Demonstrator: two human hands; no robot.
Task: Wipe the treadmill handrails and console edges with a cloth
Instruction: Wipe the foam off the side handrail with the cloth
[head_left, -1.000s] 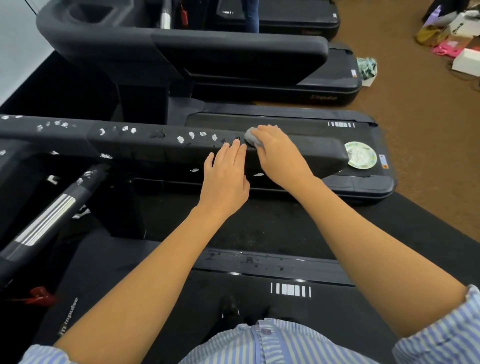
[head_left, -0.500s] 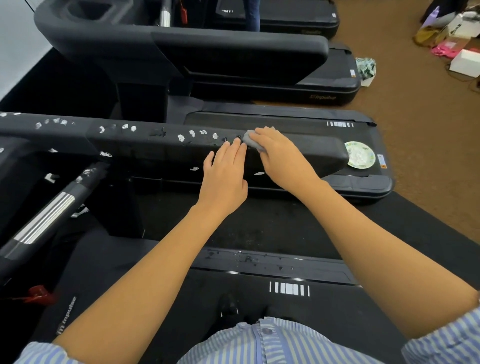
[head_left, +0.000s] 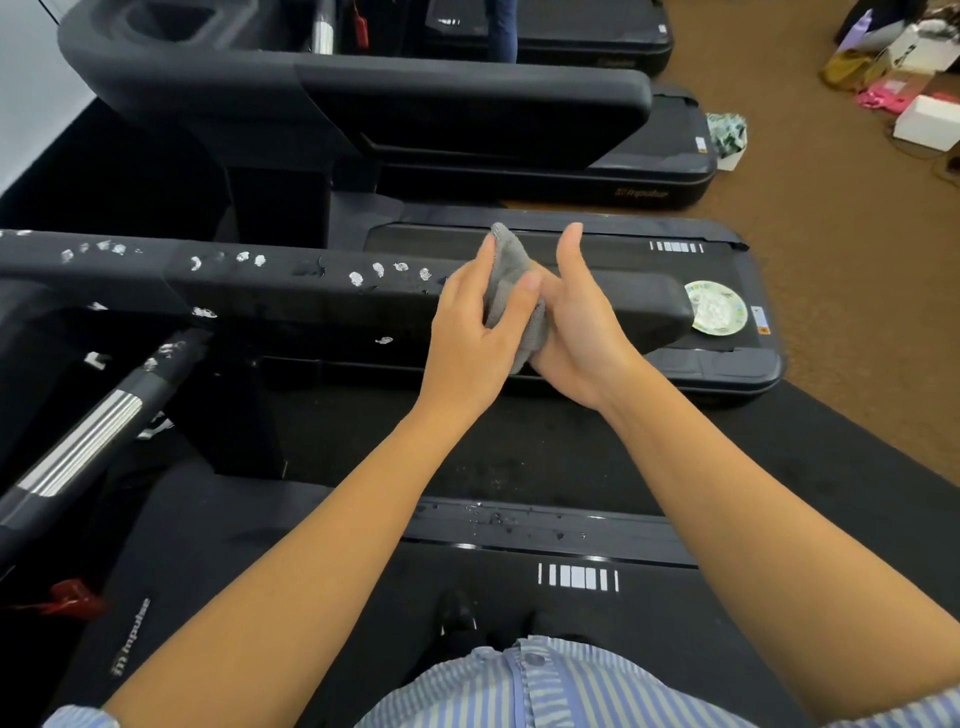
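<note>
Head view
Cloth: a small grey terry cloth (head_left: 511, 296) is bunched up between both hands, just above the right end of the handrail.
Left hand: the left hand (head_left: 470, 332) is closed on the cloth, its thumb and fingers pinching the cloth's left side.
Right hand: the right hand (head_left: 579, 327) cups the cloth from the right, thumb pointing up, palm pressed on the fabric.
Hands together: they meet around the cloth, touching each other.
Handrail: the long black padded treadmill handrail (head_left: 291, 291) runs left to right under the hands; white blotches (head_left: 363, 275) dot its top, left of the hands.
Plate: a round pale green patterned plate (head_left: 719, 309) lies on the next treadmill's deck, just past the handrail's right end.
Shirt: a blue-and-white striped shirt (head_left: 545, 691) fills the near edge.
</note>
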